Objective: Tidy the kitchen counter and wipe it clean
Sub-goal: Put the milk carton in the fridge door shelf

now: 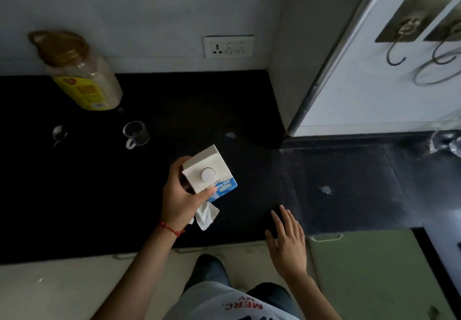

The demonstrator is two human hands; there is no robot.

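Observation:
My left hand grips a white and blue carton with a round white cap, held just above the black counter near its front. A crumpled white tissue hangs from the same hand, under the carton. My right hand hovers flat with straight fingers over the counter's front edge, holding nothing. A small white spill lies on the counter to the right, and a smaller pale smear sits further back.
A plastic jar with a yellow label and amber lid stands at the back left by the wall. A small glass cup and a second small cup stand in front of it. A wall socket and wall hooks are behind.

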